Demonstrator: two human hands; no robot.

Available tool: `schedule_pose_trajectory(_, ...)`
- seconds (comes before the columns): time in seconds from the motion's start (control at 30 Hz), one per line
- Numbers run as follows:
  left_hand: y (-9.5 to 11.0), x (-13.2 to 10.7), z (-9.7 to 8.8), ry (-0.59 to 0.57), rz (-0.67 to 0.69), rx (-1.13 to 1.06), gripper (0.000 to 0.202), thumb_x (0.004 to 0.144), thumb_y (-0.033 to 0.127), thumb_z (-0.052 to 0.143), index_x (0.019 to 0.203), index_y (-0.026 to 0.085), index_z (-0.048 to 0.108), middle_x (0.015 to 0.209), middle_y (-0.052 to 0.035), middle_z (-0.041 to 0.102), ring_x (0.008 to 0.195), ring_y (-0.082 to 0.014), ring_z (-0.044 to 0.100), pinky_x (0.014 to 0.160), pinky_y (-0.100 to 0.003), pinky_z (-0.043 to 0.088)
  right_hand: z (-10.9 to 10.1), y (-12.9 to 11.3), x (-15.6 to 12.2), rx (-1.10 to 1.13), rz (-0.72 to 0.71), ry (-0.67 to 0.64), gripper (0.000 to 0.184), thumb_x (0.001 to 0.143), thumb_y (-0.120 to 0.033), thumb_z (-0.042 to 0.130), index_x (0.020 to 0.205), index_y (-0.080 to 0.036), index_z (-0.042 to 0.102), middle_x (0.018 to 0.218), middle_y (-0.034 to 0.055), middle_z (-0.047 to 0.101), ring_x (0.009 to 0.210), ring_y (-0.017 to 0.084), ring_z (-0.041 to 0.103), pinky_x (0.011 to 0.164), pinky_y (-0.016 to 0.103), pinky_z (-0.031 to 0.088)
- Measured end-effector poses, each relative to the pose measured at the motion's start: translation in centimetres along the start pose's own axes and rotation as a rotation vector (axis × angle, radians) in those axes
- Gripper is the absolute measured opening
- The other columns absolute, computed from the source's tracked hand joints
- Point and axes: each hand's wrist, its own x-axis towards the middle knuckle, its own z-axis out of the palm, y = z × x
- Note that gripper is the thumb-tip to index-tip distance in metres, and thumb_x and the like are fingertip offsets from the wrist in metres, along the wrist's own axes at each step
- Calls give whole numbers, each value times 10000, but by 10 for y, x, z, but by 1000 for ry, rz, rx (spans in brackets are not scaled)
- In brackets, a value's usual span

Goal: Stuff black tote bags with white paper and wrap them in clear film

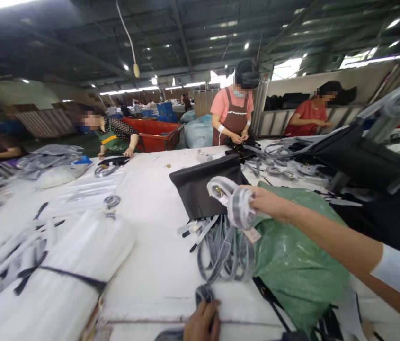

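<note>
My right hand (265, 202) reaches in from the right and grips a coiled strap (241, 208) wrapped in clear plastic. It is held up over a pile of looped, plastic-wrapped straps (221, 251) on the white table (150, 270). At the near edge my left hand (203, 321) has its fingers closed around a small rolled strap (204, 293) resting on the table. Behind the raised coil lies a black bag (207, 187). A green plastic sack (299, 255) sits under my right forearm.
A white plastic-wrapped bundle (68, 279) tied with a black band lies at left. Black bags (366, 156) and more straps are heaped at right. Across the table one person (233, 111) stands handling black items; others work nearby. A red cart (157, 135) stands behind.
</note>
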Motion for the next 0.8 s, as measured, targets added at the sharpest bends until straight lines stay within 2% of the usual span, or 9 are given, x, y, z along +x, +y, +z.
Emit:
schedule_pose_trajectory(0.13, -4, 6, -23, -131, 59, -171, 371, 861, 259, 526, 1187, 262, 704, 1134, -56, 704, 1051, -261, 660, 955, -388, 532, 97, 28, -7, -22, 117, -115, 301, 557, -62, 689, 812, -215, 740, 764, -24, 701, 845, 206, 628, 773, 256, 490)
schedule_pose_trajectory(0.23, -6, 7, -57, -94, 92, -223, 378, 859, 272, 545, 1201, 238, 704, 1199, -39, 696, 1123, -244, 631, 1029, -359, 477, 142, 55, -17, 25, 233, -137, 262, 583, -63, 730, 795, -216, 733, 672, -36, 668, 714, 176, 605, 693, 253, 509)
schedule_pose_trajectory(0.33, -12, 0, -98, -72, 156, -293, 373, 869, 295, 555, 1201, 228, 711, 1165, -37, 712, 1059, -233, 655, 989, -337, 484, 161, 71, -41, 148, 334, -161, 315, 695, -220, 794, 999, -219, 712, 804, 5, 717, 676, 169, 617, 599, 254, 526)
schedule_pose_trajectory(0.4, -17, -8, -127, -93, 146, -381, 362, 866, 340, 580, 1162, 195, 729, 936, -50, 749, 858, -220, 684, 854, -324, 522, 166, 73, -62, 258, 363, -170, 410, 750, -327, 802, 1125, -225, 670, 952, 47, 731, 746, 181, 653, 599, 255, 546)
schedule_pose_trajectory(0.47, -21, -16, -152, -124, 82, -506, 409, 872, 418, 601, 1169, 163, 719, 706, -25, 695, 599, -164, 605, 634, -267, 494, 169, 71, -84, 370, 360, -162, 456, 770, -366, 807, 1173, -229, 642, 1054, 69, 718, 845, 190, 678, 671, 270, 577)
schedule_pose_trajectory(0.53, -23, -25, -173, -125, 43, -644, 500, 874, 499, 614, 1221, 146, 684, 646, 1, 633, 463, -100, 449, 478, -209, 357, 174, 67, -108, 462, 335, -130, 445, 778, -355, 813, 1167, -229, 637, 1079, 66, 711, 895, 187, 685, 758, 291, 593)
schedule_pose_trajectory(0.63, -23, -41, -190, -69, 92, -753, 579, 870, 577, 621, 1227, 124, 668, 685, 5, 590, 462, -63, 344, 444, -187, 225, 187, 62, -145, 550, 283, -48, 437, 797, -360, 808, 1177, -247, 623, 1037, 38, 719, 852, 173, 693, 768, 296, 603)
schedule_pose_trajectory(0.73, -21, -60, -195, -70, 178, -720, 626, 875, 629, 595, 1203, 104, 682, 617, 28, 497, 485, -70, 333, 457, -188, 209, 206, 59, -187, 566, 250, 30, 507, 813, -428, 795, 1257, -292, 592, 979, 29, 731, 764, 197, 703, 632, 292, 604)
schedule_pose_trajectory(0.8, -21, -74, -199, -76, 261, -653, 627, 884, 632, 585, 1210, 106, 687, 604, 26, 476, 513, -84, 358, 467, -188, 240, 220, 56, -214, 555, 234, 117, 459, 830, -456, 776, 1230, -284, 632, 885, 29, 733, 684, 193, 693, 525, 246, 561)
